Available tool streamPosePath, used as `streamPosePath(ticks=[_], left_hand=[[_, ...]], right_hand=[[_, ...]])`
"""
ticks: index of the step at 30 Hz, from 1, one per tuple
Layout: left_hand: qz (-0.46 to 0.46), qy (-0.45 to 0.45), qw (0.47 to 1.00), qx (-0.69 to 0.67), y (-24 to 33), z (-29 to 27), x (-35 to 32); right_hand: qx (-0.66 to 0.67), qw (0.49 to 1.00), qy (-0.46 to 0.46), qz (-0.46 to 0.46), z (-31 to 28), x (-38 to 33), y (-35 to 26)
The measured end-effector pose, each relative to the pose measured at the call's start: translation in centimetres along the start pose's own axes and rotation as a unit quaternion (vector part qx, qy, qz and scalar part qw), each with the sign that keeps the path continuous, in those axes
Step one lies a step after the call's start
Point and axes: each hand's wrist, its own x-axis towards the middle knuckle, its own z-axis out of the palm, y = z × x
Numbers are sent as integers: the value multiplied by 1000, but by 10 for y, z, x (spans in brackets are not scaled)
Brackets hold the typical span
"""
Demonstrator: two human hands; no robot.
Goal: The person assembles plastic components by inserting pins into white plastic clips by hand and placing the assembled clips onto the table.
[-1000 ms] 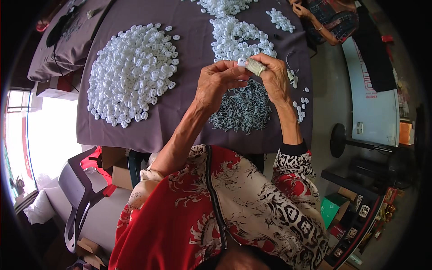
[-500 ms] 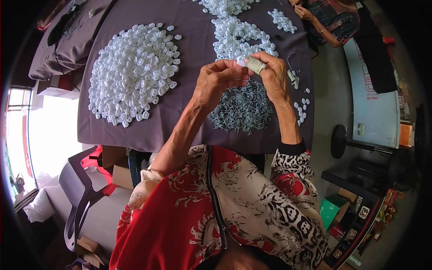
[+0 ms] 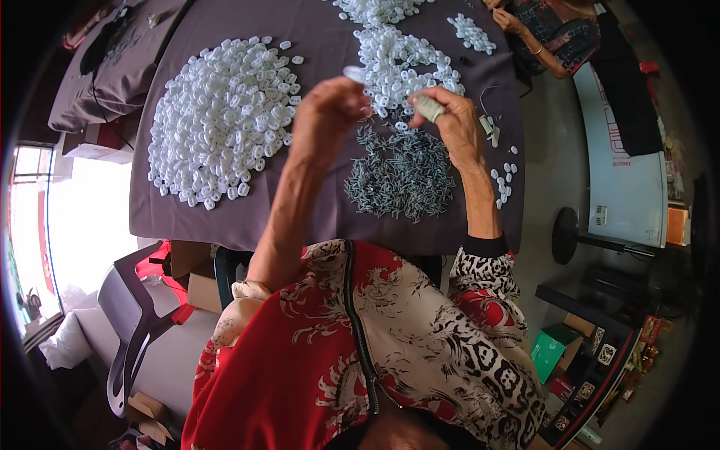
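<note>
My left hand is up over the table between two white heaps, smeared by motion, with a white oval plastic piece at its fingertips. My right hand is curled above the right edge of the nail heap. A cream-coloured wrapping shows between its index finger and thumb; whether it covers a digit or is gripped, I cannot tell. Below both hands spreads a heap of small grey metal nails. More white pieces with holes lie in a heap just beyond the nails.
A large heap of white pieces covers the left of the dark tablecloth. Small groups of white pieces and another cream-coloured bit lie at the right. A co-worker's hand is at the far right corner.
My hands have come apart. The left hand has moved left and away from me with the white piece; the right hand has hardly moved. More of the nail heap now shows.
</note>
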Motion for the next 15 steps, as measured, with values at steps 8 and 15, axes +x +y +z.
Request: streamPosePath(ticks=[8,15], left_hand=[[119,127,970,-171,65,-71,13],[155,190,960,-132,64,-75,10]], right_hand=[[-214,976,-14,34,2,-1,69],[-371,917,-36,-143,32,12,77]])
